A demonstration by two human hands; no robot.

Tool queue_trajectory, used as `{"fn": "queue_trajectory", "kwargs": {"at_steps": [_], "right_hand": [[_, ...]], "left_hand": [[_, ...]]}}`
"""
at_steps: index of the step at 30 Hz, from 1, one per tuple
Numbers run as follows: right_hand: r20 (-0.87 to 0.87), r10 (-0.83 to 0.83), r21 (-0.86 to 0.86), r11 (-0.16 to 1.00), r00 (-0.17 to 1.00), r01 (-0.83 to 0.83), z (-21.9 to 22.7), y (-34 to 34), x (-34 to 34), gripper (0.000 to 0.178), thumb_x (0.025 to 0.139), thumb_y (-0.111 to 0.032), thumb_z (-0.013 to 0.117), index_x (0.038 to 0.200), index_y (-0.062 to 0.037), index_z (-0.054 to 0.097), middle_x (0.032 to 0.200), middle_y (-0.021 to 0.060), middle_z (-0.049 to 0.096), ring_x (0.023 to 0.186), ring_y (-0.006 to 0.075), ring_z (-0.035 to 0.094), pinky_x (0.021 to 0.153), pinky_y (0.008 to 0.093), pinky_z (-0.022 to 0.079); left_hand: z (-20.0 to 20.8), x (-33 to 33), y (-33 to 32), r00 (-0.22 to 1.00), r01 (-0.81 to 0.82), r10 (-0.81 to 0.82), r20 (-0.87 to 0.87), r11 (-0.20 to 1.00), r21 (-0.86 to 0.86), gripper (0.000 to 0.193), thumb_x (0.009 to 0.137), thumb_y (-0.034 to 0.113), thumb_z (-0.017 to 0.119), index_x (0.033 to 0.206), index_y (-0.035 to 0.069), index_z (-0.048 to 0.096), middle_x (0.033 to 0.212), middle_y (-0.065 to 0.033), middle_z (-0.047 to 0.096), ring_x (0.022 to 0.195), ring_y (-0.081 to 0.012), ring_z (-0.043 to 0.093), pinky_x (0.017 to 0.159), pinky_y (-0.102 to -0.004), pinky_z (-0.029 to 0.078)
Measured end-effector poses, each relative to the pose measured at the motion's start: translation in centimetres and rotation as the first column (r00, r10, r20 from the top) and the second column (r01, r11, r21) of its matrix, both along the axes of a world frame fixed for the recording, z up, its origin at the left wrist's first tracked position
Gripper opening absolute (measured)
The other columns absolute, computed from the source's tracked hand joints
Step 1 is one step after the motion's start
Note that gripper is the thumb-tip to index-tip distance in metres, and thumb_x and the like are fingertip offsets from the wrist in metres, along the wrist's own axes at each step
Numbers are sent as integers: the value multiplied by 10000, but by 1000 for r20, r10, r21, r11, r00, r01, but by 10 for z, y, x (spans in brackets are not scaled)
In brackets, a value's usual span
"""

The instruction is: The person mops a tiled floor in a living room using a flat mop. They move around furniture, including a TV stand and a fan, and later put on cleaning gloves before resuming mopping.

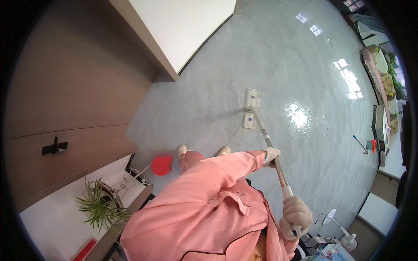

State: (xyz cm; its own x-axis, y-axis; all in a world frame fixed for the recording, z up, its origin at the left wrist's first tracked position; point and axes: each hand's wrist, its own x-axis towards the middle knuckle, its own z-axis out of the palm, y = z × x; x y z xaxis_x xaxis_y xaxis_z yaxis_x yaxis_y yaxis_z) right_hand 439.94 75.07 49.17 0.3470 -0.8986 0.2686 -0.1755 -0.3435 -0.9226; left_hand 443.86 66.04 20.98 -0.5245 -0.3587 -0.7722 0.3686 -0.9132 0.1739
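I stand on a glossy grey tiled floor (305, 65) in a pink top, with knit gloves on both hands. My left hand (271, 156) is shut on the middle of a metal mop handle (280, 172). My right hand (296, 216) is shut on the handle's top end, low at the right. The handle slants up and left to a flat white mop head (251, 108) lying on the floor ahead of my two feet (182, 150).
A red round object (161, 165) lies on the floor left of my feet. A potted spiky plant (102, 205) stands on a low white ledge at lower left. A brown panelled wall with a black handle (55, 147) fills the left. A second long-handled tool with a red part (368, 145) and shelves stand at the right; a white desk fan (342, 230) sits at lower right.
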Motion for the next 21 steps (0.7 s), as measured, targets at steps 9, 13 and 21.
{"fn": "queue_trajectory", "kwargs": {"at_steps": [9,13,21], "right_hand": [[104,-263,-106,956,959,273,24,-18,-77,211,679,-107,606,565,-103,429,523,19,457,502,169,434,723,420,462],[271,-275,21,960,922,280,-7,-46,-91,201,699,-125,637,603,-92,463,561,37,486,549,184,470,796,460,448],[453,-228,224,965,862,137,-68,-173,49,101,676,-79,601,645,-55,509,641,65,514,617,207,472,958,516,347]], "left_hand": [[64,-63,-48,994,-67,73,82,995,-74,215,741,200,580,798,3,514,670,-102,549,557,-231,590,520,-392,537],[51,4,-83,973,-199,209,97,974,-105,305,747,198,586,896,-49,487,782,-159,570,651,-292,626,552,-436,568],[-19,191,-172,899,-214,193,393,977,10,275,826,233,512,941,-14,478,846,-136,536,712,-274,592,611,-449,553]]}}
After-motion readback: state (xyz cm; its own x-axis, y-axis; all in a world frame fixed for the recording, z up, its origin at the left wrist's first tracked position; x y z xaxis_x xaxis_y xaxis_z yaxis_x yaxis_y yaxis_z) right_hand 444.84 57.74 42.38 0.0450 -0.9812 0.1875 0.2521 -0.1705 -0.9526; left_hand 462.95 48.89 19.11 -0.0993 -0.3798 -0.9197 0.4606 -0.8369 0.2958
